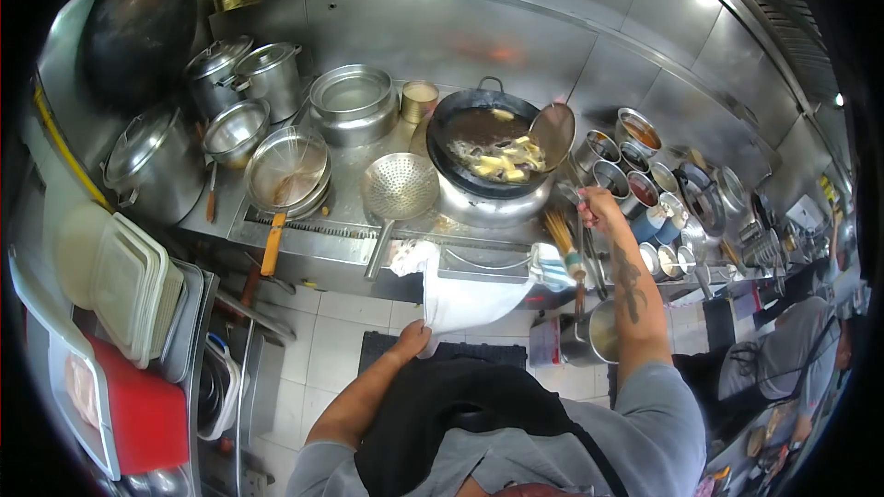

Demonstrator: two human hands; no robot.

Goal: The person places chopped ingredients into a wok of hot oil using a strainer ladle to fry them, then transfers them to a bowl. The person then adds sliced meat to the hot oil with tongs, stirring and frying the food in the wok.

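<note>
Head view looks down on a steel table (348, 166) where a black wok (448, 110) sits toward the middle, holding brown liquid with yellow and dark food pieces (502, 166) gathered along its near side. The right hand (600, 209) has its fingers curled closed around the handle of a round mesh skimmer (555, 135) — the skimmer's head is tilted up at the wok's right rim, beside the food. The left hand (412, 339) is lower, in front of the table, its fingers closed on the near edge of a white cloth (470, 299) that stretches up to the table's front edge.

Just left of the wok lies a perforated ladle (400, 186), its handle reaching over the front edge. Farther left, a strainer with an orange handle (272, 244) rests over a metal bowl. Behind the ladle stand a tin can (420, 99) and a wide metal pot (354, 120). A brush (562, 235) leans near the right hand, and sauce containers (644, 190) cluster beyond it. At far right, another person (773, 350) stands along the table.
</note>
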